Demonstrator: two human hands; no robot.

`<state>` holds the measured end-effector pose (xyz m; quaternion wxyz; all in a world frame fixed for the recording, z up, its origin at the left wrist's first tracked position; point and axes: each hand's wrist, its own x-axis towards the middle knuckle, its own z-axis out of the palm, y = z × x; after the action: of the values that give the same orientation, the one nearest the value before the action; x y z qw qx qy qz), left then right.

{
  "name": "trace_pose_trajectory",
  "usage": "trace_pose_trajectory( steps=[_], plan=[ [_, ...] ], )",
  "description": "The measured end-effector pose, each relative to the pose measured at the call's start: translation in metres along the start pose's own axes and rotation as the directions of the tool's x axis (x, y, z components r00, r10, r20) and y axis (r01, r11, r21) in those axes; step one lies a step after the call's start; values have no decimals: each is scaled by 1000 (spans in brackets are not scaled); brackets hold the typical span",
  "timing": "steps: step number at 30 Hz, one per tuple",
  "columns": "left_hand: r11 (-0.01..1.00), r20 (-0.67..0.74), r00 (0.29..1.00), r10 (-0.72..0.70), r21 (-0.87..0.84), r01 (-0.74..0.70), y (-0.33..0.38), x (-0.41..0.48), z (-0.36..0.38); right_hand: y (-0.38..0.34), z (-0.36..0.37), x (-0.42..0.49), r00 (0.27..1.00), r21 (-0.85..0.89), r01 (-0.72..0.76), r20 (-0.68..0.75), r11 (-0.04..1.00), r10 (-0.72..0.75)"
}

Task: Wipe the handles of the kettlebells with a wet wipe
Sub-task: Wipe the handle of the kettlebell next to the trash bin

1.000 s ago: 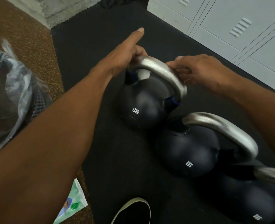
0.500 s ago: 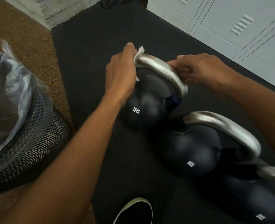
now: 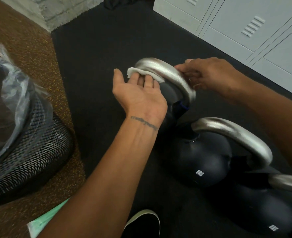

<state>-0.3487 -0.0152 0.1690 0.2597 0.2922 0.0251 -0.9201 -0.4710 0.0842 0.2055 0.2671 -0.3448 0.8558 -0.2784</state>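
The left hand [image 3: 140, 95], palm up, curls its fingers to press the white wet wipe [image 3: 138, 72] under the shiny handle [image 3: 167, 71] of the far kettlebell [image 3: 167, 91]. The right hand [image 3: 212, 74] grips the handle's other side. On the left stands a black mesh bin [image 3: 38, 157] lined with a clear plastic bag [image 3: 16, 86]. What is inside it cannot be seen.

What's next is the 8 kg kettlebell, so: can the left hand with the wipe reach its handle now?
Probably yes: the left hand holds the wipe close by, and that handle stands bare, nothing over it.
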Motion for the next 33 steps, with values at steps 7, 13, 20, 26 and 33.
trace_pose_trajectory(
  steps=[7,13,20,26,33],
  plan=[
    [991,64,989,-136,25,135,-3,8,-6,-3,-4,-3,998,-17,37,47,999,-37],
    [993,173,982,-73,101,56,-16,18,-16,-1,-4,-3,998,119,-69,11,990,68],
    [941,210,973,-91,339,15,-30,24,-38,7,-4,9,981,268,-158,-69,950,182],
    [866,203,969,-139,500,20,-30,31,-45,12,-5,18,980,303,-155,-75,940,186],
    [757,205,957,-206,652,23,-28,37,-50,24,-4,27,961,355,-244,-37,902,274]
  ],
)
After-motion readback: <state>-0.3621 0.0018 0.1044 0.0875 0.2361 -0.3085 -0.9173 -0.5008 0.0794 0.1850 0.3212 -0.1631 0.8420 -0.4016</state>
